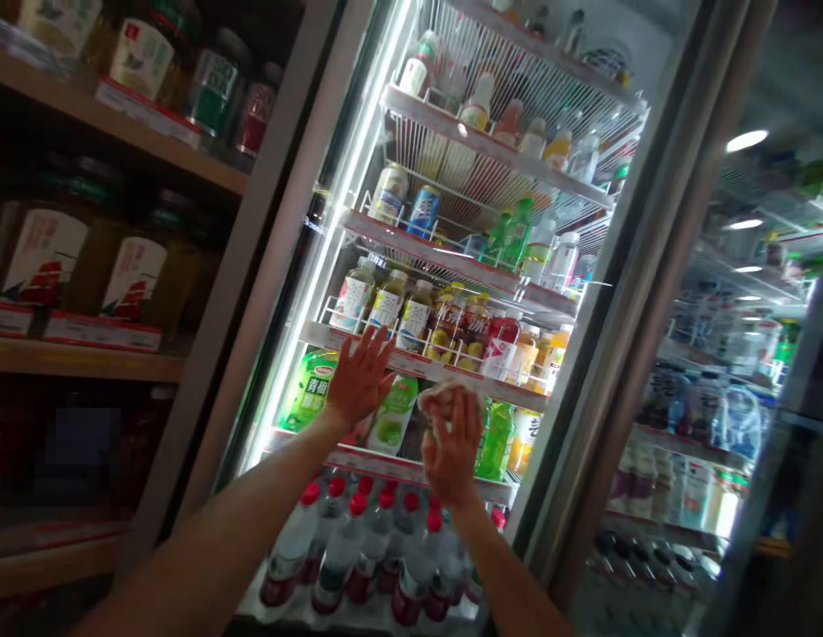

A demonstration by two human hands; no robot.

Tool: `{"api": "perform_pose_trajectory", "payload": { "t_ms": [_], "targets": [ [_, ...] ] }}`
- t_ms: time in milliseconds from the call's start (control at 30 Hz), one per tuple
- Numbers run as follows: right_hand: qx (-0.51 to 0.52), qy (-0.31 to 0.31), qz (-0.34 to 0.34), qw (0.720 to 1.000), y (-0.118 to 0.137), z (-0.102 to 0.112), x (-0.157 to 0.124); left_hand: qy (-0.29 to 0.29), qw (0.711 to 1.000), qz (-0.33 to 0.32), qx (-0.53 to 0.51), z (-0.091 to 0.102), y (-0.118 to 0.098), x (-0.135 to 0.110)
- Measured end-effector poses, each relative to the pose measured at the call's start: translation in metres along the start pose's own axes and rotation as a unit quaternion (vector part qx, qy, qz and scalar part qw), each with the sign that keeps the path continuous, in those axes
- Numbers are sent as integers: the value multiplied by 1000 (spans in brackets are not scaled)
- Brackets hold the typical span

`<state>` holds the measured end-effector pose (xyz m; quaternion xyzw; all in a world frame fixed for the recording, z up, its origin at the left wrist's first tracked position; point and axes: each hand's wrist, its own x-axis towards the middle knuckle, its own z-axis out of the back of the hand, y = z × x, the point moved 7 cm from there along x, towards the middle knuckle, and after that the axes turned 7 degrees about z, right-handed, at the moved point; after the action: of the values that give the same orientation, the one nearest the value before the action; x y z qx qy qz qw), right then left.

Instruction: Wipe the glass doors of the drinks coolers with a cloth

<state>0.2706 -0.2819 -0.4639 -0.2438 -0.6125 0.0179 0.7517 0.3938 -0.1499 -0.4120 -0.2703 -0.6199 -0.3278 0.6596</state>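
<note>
My left hand is raised before the lit drinks fridge, fingers spread and holding nothing. It overlaps the front rail of a middle shelf; whether it touches is unclear. A crumpled pale cloth is in my right hand, its fingers pointing up, just below that rail. Behind my hands stand a green carton and a green bottle. Above the rail is a row of tea bottles with white labels. My right hand hides part of the shelf behind it.
Red-capped bottles fill the fridge bottom. Higher shelves hold cans and more bottles. At right runs a metal door frame, with glass beyond it. On the left, wooden shelves carry large labelled bottles.
</note>
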Motion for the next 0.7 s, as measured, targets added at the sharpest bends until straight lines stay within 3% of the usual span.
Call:
{"api": "perform_pose_trajectory", "payload": {
  "t_ms": [67, 100, 233, 300, 333, 400, 467, 533, 600, 700],
  "targets": [
    [6, 35, 31, 999, 11, -4, -8, 6, 1000, -15, 1, -1, -2, -9],
    [-7, 37, 22, 999, 0, -1, -15, 9, 1000, -25, -2, -1, -3, -13],
    [-83, -15, -149, 985, -97, 22, -46, 8, 999, -41, -18, -1, -4, -21],
    [-87, -50, -211, 972, -118, 29, -51, 5, 999, -38, -16, -1, -3, -20],
    [-80, -62, -214, 972, -113, 28, -49, 9, 999, -34, -15, -1, -3, -20],
    [-53, -59, -166, 983, -75, 19, -39, 21, 999, -28, -17, -3, -3, -19],
    [-11, -14, -82, 996, -25, 5, -31, 26, 999, -26, -20, -3, -3, -19],
    [18, 42, -20, 999, 6, -5, -33, 23, 999, -27, -22, -2, -2, -19],
    [3, 61, -22, 998, -4, -4, -47, 22, 999, -27, -22, -3, -1, -19],
    [-67, 20, -130, 989, -68, 13, -77, 18, 999, -29, -21, -4, -1, -20]
  ]
}}
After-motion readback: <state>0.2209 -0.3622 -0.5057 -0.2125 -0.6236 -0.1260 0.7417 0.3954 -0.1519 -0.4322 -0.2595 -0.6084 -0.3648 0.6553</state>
